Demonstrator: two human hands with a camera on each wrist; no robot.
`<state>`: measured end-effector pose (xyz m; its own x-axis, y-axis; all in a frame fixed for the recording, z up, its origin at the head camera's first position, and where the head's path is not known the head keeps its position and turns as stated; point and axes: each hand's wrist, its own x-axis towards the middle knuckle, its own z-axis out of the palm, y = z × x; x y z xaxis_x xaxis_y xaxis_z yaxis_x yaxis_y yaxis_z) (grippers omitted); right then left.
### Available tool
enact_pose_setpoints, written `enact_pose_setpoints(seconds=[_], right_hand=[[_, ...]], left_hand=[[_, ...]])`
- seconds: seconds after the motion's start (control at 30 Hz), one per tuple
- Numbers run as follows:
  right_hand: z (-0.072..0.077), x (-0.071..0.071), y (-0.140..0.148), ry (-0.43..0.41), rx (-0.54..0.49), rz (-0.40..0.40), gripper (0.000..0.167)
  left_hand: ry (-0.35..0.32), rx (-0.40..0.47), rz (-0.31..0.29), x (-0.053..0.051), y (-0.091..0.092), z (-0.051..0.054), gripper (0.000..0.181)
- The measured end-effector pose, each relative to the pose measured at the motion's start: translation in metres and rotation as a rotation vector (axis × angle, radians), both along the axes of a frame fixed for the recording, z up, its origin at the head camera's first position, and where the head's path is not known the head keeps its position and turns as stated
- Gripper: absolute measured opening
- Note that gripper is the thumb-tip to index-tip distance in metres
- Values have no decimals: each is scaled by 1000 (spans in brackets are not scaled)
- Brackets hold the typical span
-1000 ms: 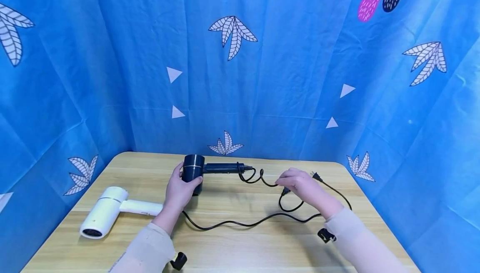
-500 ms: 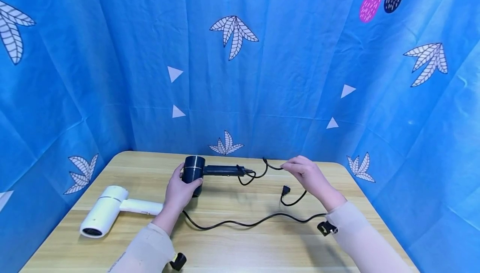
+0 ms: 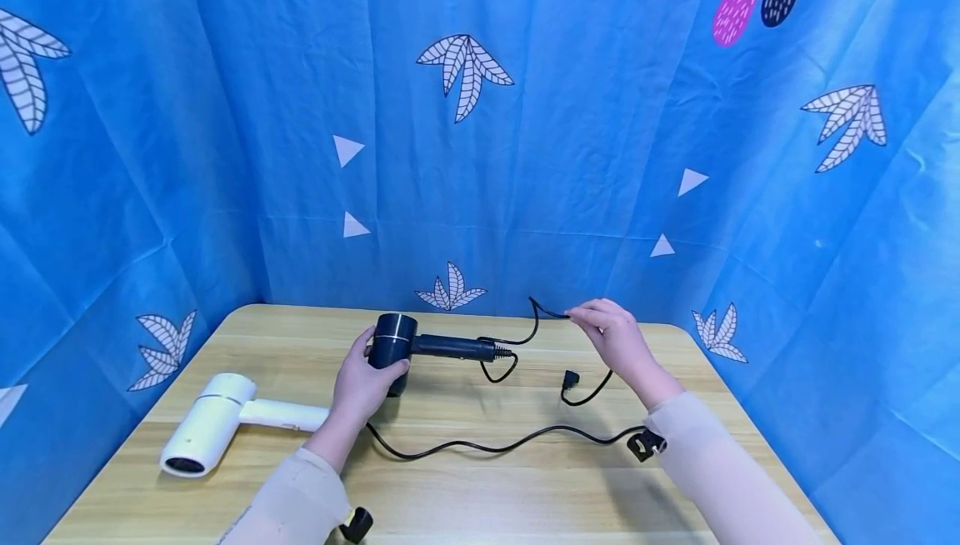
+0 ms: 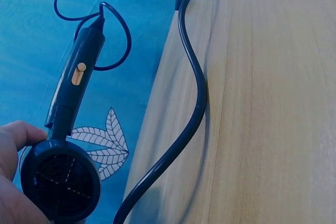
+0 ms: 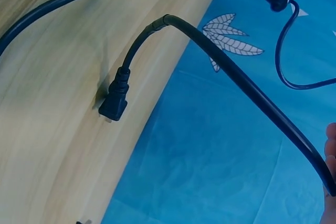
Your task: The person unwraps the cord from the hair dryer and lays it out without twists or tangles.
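Observation:
A black hair dryer (image 3: 392, 355) is gripped round its barrel by my left hand (image 3: 363, 378), with the handle (image 4: 77, 74) pointing right. Its thin black cord (image 3: 534, 316) loops near the handle's end and rises to my right hand (image 3: 617, 341), whose fingertips pinch it above the table. From that hand the rest of the cord hangs down to a black plug (image 5: 113, 103) by the tabletop. In the right wrist view only a sliver of the right hand shows, at the right edge.
A white hair dryer (image 3: 210, 424) lies at the table's left, its handle end hidden by my left arm. Another black cord (image 3: 487, 448) snakes across the wooden table (image 3: 480, 499) toward the right sleeve. Blue patterned curtains (image 3: 465, 170) surround the back and sides.
My right hand has moved up and slightly right, lifting the cord. The loop round the black hair dryer's handle has shifted toward its end. The dryer has moved slightly right, its handle dipping.

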<state>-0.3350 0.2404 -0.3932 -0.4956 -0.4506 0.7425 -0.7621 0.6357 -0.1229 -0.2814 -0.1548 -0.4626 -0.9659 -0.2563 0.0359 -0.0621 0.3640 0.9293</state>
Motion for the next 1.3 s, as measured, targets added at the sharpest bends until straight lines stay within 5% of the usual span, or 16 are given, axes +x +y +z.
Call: enact_pose_setpoints(seconds=[0.57,1.3], right_hand=[[-16,-12,19,-122,30,-146,16],[-29,-3,57,-251,151,-174,13]], left_hand=[[6,42,-14,0,2,-1,89],[11,63,20,0,-8,1,90]])
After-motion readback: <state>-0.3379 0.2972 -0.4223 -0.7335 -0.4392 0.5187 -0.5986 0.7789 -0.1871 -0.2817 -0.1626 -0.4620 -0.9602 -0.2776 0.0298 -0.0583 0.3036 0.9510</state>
